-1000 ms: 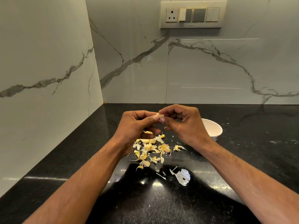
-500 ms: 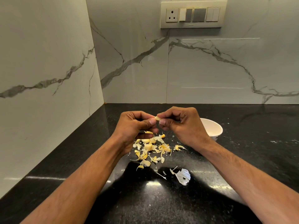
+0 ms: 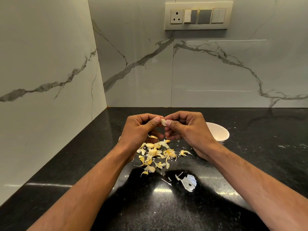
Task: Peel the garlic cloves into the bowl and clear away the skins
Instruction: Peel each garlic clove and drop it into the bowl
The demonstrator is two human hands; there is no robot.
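Observation:
A small pale garlic clove is pinched between the thumbs and fingertips of both hands, held above the black counter. My left hand grips it from the left with curled fingers. My right hand pinches it from the right. Below the hands lies a scatter of yellowish garlic skins and cloves. A white bowl stands on the counter just right of my right hand, partly hidden by it; its contents cannot be seen.
The black stone counter meets marble walls at the left and back in a corner. A switch and socket panel is on the back wall. A few white skin slivers lie near a bright reflection.
Both hands have sunk slightly and shifted their grip on the clove; more of the clove now shows between the thumbs. The skins and bowl have not moved.

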